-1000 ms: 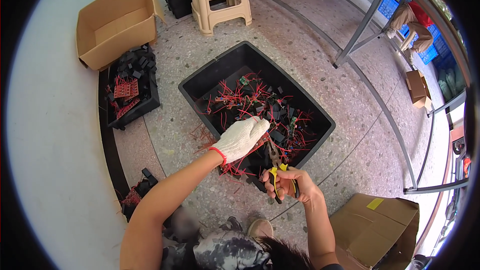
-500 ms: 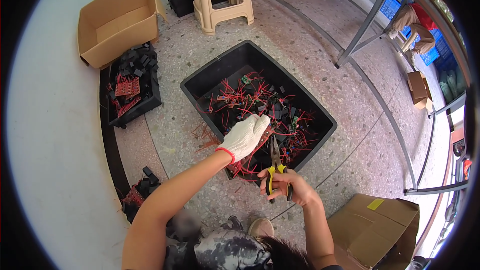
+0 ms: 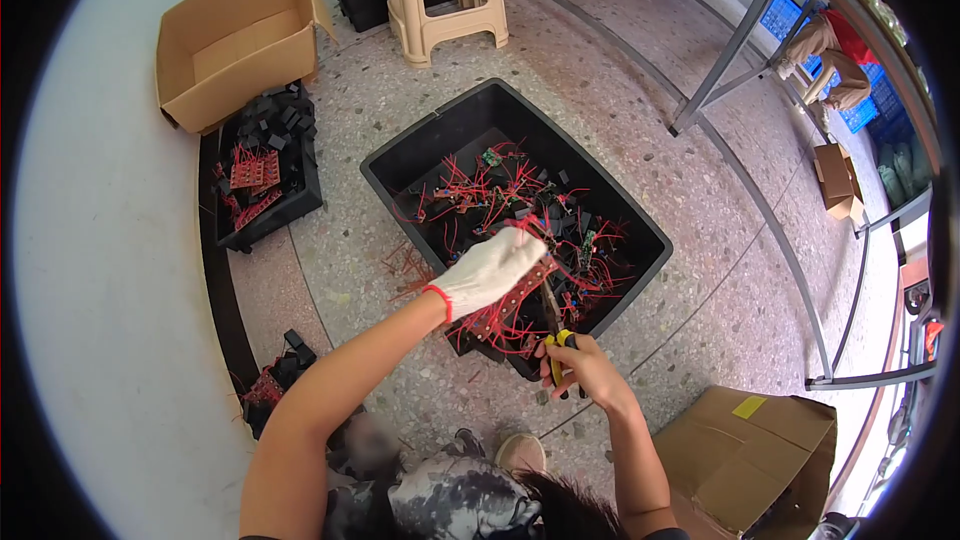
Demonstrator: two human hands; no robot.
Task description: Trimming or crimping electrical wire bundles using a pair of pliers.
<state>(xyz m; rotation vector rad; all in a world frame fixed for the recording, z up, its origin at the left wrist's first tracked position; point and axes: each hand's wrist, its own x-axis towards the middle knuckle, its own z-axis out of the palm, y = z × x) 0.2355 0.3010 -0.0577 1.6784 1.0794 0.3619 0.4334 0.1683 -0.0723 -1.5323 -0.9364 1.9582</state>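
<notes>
My left hand (image 3: pixel 490 272), in a white knit glove with a red cuff, is closed on a red circuit board panel (image 3: pixel 517 298) trailing thin red wires. Bare and closed, my right hand (image 3: pixel 594 374) grips needle-nose pliers (image 3: pixel 552 312) with yellow and black handles. Their jaws reach the panel's right edge; whether they pinch anything is too small to tell. Both hands are over the near part of a black plastic bin (image 3: pixel 578 172). Small boards, red wires and black blocks lie loose in that bin.
To the left, a smaller black bin (image 3: pixel 314 180) holds black blocks and red panels, beside an open cardboard box (image 3: pixel 235 80). A beige stool (image 3: pixel 445 25) stands beyond. Another cardboard box (image 3: pixel 740 460) sits near right, below a metal frame (image 3: pixel 735 45). A seated person (image 3: pixel 835 45) is far right.
The panel has tilted up and shows more of its face under my left hand. My right hand has closed further round the pliers, whose handles have come together. The bins have stayed put.
</notes>
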